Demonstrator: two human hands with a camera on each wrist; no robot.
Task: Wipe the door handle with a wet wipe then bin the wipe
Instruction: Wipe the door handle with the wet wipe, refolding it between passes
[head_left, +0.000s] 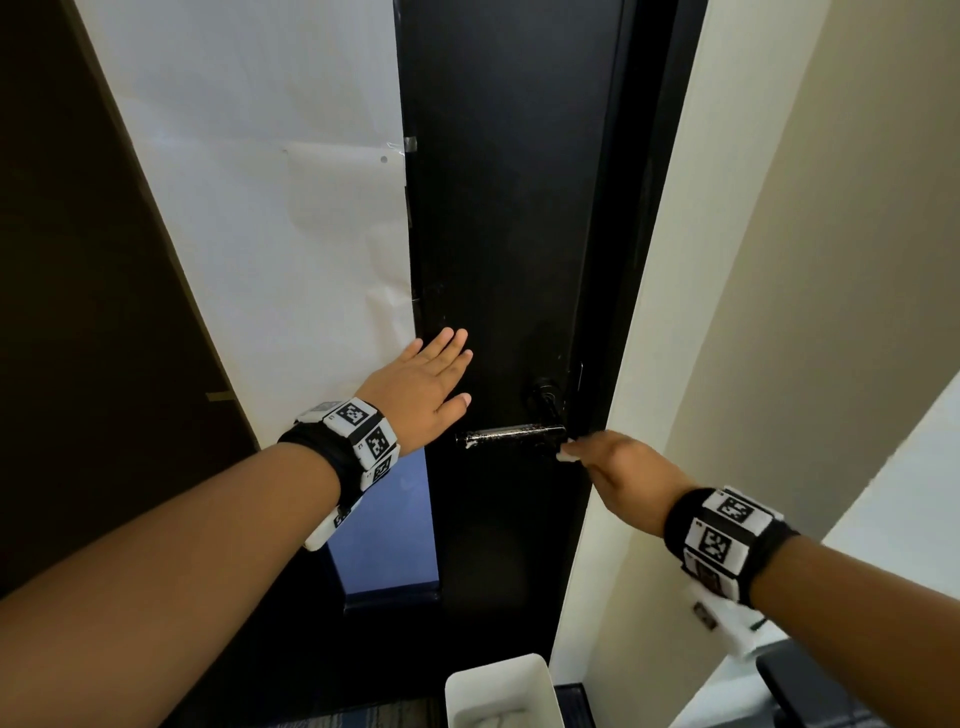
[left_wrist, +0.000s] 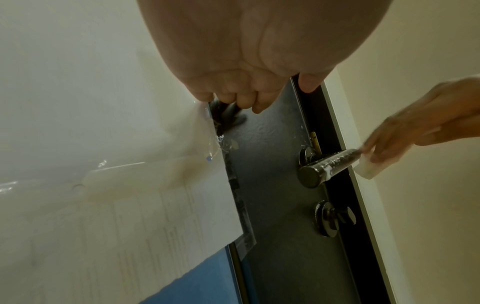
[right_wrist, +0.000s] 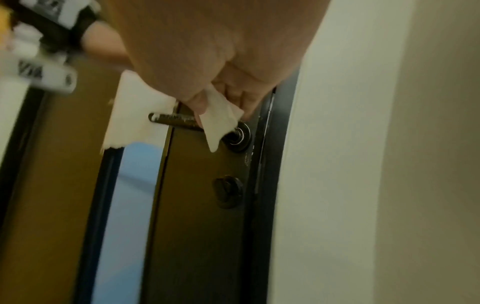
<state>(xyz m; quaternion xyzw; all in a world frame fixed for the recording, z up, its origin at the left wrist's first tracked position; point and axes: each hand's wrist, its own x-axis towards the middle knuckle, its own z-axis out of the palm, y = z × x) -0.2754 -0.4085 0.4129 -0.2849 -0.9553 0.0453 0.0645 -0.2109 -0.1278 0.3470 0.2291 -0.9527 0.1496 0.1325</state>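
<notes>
Dark door fills my view; my left hand lies flat, fingers straight, bracing it. My right hand pinches the wet wipe at the lever handle's pivot end; I'd wrap and stroke outward, bin below.

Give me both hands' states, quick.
Left hand: open, fingers straight, flat against the black door.
Right hand: pinching the folded white wet wipe at the dark metal lever handle.

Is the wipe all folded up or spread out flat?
Folded up. The wet wipe is a small thick pad pinched in the right hand, against the door handle near its base.
</notes>
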